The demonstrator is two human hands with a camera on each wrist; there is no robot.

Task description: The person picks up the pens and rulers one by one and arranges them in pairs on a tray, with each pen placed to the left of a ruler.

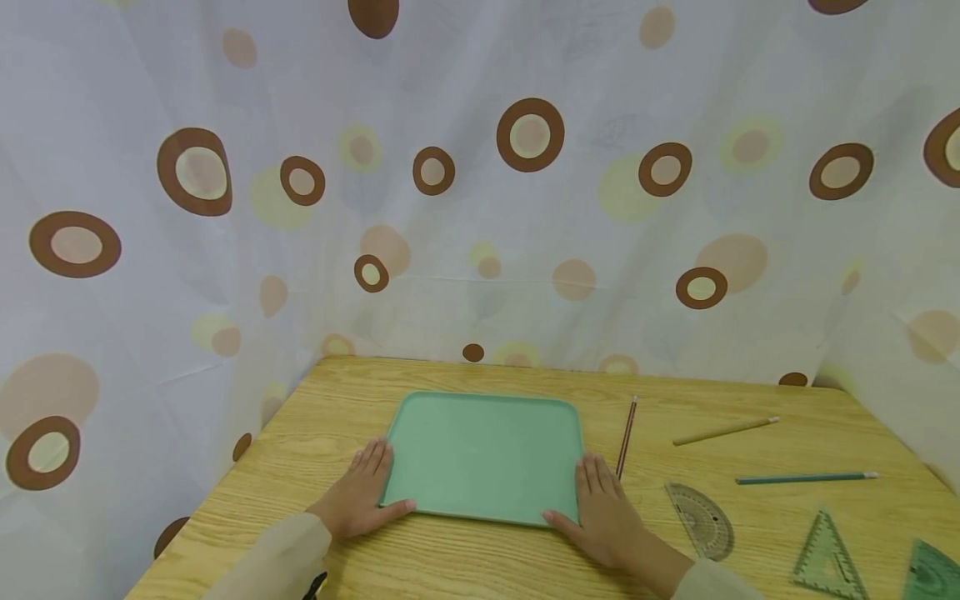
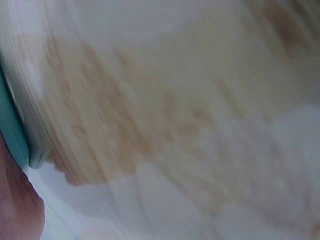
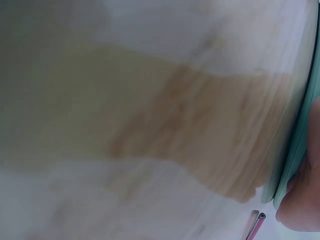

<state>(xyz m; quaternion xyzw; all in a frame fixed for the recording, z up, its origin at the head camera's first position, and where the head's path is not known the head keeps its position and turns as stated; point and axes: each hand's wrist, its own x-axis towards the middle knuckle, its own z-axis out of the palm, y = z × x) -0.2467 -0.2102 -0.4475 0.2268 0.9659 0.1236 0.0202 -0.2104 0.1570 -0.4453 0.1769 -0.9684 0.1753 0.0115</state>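
Observation:
A green rectangular tray [image 1: 483, 454] lies on the wooden table, its inside bare. Against its left side rests my left hand [image 1: 362, 493], fingers straight along the edge and thumb at the front left corner. My right hand [image 1: 607, 515] touches the opposite side in the same way, its thumb by the front right corner. Each wrist view catches only a bit of hand beside the tray's rim [image 2: 12, 125]. Just right of the right fingers lies a dark red pencil [image 1: 627, 437], its near end close to that hand.
Farther right on the table [image 1: 300, 450] are a yellowish pencil [image 1: 723, 432], a blue pencil [image 1: 806, 478], a clear protractor [image 1: 703, 521], a set square [image 1: 828, 557] and a green drawing tool [image 1: 932, 575], cut off by the frame. A spotted curtain [image 1: 480, 217] hangs around the table.

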